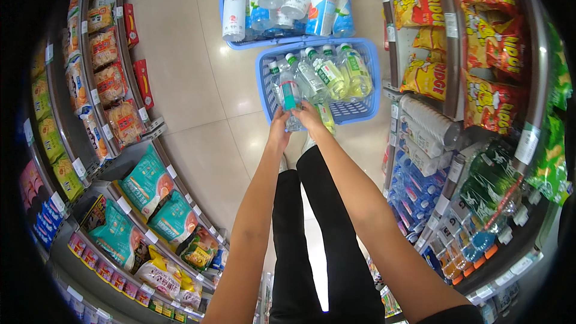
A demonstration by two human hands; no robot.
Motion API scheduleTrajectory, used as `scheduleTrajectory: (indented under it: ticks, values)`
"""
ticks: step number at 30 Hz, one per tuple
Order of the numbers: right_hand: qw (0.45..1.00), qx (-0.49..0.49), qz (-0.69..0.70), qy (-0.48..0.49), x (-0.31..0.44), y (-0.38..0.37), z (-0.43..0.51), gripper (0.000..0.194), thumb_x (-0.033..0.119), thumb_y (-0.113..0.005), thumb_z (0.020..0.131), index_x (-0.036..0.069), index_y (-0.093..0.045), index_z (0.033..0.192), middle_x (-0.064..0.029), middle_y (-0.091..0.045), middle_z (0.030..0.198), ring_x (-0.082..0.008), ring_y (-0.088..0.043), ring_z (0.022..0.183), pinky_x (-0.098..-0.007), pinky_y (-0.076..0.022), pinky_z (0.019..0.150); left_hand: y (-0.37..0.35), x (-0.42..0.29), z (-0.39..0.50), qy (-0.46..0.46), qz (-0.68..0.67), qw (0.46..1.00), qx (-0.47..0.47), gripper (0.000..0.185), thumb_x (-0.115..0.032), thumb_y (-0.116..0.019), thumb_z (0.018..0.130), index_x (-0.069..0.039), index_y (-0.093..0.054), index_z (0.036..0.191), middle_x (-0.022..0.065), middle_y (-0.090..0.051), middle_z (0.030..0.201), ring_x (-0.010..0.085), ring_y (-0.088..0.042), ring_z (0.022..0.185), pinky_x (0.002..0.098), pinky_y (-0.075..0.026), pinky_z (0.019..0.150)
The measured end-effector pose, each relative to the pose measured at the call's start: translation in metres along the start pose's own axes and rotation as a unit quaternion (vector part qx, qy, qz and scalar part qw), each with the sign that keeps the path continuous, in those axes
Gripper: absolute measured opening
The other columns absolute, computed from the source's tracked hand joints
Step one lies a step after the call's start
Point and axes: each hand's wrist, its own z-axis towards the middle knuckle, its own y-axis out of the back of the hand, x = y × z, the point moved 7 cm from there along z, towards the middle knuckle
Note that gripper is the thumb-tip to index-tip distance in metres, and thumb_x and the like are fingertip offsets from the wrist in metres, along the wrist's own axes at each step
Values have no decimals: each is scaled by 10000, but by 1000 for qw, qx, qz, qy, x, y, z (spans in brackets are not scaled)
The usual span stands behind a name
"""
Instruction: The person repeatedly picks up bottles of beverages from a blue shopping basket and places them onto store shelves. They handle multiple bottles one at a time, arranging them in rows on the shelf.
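Observation:
My left hand (pixel 280 128) and my right hand (pixel 310 117) grip the lower part of a clear plastic bottle (pixel 289 92) from its two sides. The bottle has a red and teal label and lies tilted over the near left part of a blue plastic basket (pixel 370 110). Inside that basket, to the right of my hands, lean several green-capped bottles, among them a bottle of pale yellow drink (pixel 357 72). Another yellow-tinted bottle (pixel 326 114) shows just right of my right hand. My fingers partly hide the held bottle's lower end.
Behind stands a second blue basket (pixel 223 4), full of white-labelled bottles (pixel 234 13). On the left, shelves hold packaged bread (pixel 110 81) and teal bags (pixel 147 182). The right shelves carry chip bags (pixel 423 78), plastic cups (pixel 429 119) and packed bottled drinks (pixel 411 193). Tiled floor (pixel 180 54) lies between.

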Motion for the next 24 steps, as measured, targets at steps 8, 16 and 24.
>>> scheduleTrajectory:
  ticks: [8,16,24]
  values:
    - [984,-68,-158,55,-21,-2,23,558,63,-508,735,15,-439,1287,-229,-500,1244,-346,-482,1153,-368,-378,956,17,6,35,-30,233,971,-38,645,-51,-462,842,-19,-182,1421,165,-379,1376,227,-377,1253,307,-310,998]
    - [993,10,-106,46,-42,1,-49,388,23,-419,798,15,-580,1151,-86,-632,950,-151,-573,877,-265,-431,778,-9,17,-46,-48,415,909,-5,481,-53,-452,850,5,-401,1325,131,-534,1240,193,-503,1128,273,-363,953]
    - [999,20,-33,-2,-17,13,-235,338,35,-461,764,-1,-621,1059,-145,-667,846,-188,-647,724,-296,-510,679,-13,3,-226,-82,612,786,28,418,-203,-483,859,-20,-511,1233,182,-622,1041,243,-594,975,319,-441,846]
